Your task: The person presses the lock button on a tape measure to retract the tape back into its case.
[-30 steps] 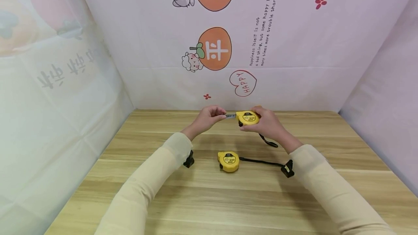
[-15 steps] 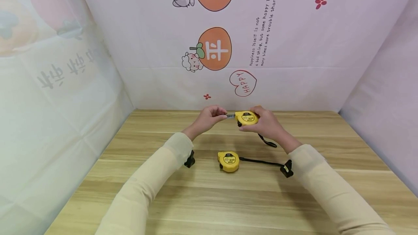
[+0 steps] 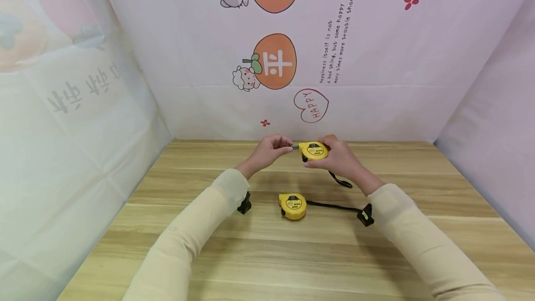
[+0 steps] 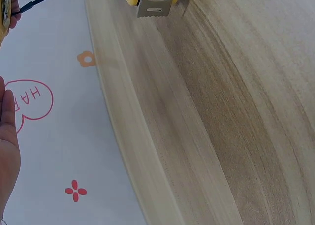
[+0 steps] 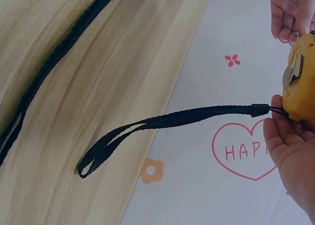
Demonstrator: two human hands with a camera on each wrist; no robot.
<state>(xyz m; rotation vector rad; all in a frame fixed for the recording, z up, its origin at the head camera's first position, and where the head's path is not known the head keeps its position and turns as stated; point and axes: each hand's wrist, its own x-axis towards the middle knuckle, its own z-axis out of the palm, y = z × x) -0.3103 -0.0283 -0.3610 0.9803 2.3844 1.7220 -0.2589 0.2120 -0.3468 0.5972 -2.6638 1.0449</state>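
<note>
In the head view my right hand (image 3: pixel 340 158) grips a yellow tape measure (image 3: pixel 314 151) above the back of the table. A short length of metal blade (image 3: pixel 295 147) sticks out of its left side, and my left hand (image 3: pixel 269 151) pinches the blade's end between thumb and fingers. The black wrist strap (image 5: pixel 167 119) of the held tape measure hangs loose in the right wrist view. Nearer to me, a second yellow tape measure (image 3: pixel 293 206) lies on the table, its black strap (image 3: pixel 334 206) stretched to the right. Its metal belt clip (image 4: pixel 154 7) shows in the left wrist view.
The wood-grain table (image 3: pixel 267 264) meets a white printed cloth wall (image 3: pixel 368 110) just behind my hands. More cloth walls stand at left (image 3: pixel 62 152) and right (image 3: pixel 493 106). A black wrist camera (image 3: pixel 365 215) sits below my right sleeve, near the second strap's end.
The exposed blade between my hands has become shorter. My left hand has shifted slightly right and my right hand, with the tape measure, slightly left. The second tape measure has stayed put.
</note>
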